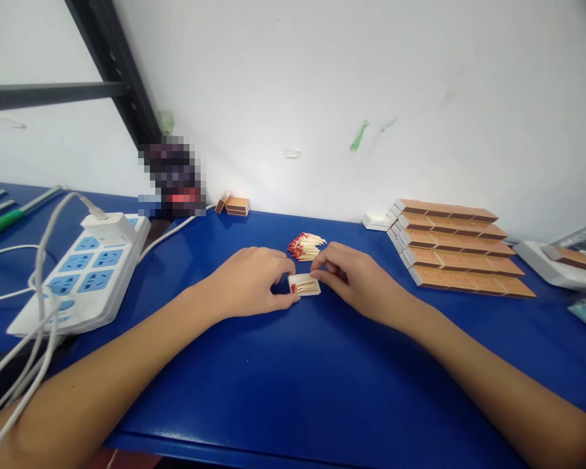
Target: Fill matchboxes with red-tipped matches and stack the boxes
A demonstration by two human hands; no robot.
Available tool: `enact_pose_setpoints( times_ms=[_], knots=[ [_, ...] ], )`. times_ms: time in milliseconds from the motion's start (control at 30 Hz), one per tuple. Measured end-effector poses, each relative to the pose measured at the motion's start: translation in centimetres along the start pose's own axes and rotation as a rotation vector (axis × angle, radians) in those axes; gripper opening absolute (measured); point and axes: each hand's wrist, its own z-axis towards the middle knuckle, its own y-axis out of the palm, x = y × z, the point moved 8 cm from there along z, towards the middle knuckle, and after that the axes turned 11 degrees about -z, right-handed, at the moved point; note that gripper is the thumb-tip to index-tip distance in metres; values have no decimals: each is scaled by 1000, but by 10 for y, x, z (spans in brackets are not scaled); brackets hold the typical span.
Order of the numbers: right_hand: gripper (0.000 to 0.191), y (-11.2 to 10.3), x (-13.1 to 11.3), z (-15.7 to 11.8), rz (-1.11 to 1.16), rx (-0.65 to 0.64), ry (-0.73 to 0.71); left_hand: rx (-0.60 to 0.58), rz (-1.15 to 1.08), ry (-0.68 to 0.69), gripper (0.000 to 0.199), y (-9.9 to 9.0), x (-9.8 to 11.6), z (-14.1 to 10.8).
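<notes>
A small white matchbox tray (314, 292) lies on the blue tabletop with several red-tipped matches (303, 286) in it. The thumb and fingers of my left hand (251, 280) close on the tray's left end. At the tray's upper right corner, my right hand (354, 277) has its thumb and forefinger pressed together; whatever is between them is hidden. Just behind the tray is a loose pile of matches (307, 247), most of the red heads pointing left.
Stacked rows of orange matchboxes (469, 260) stand on the right, beside small white trays (377, 221). Two more matchboxes (237, 206) rest against the back wall. A white power strip (92, 267) with cables is on the left, and a green-handled tool (2, 225) lies beyond it.
</notes>
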Motion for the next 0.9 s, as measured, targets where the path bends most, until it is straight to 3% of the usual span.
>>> enact_pose_setpoints(
  times_ms=[100, 233, 900],
  knots=[
    [11, -1, 12, 3, -26, 76, 33, -9, 3, 4, 25, 0, 0, 0],
    [14, 7, 19, 5, -100, 59, 20, -6, 11, 4, 26, 0, 0, 0],
    [14, 8, 19, 6, -145, 117, 6, -2, 22, 8, 25, 0, 1, -1]
  ],
)
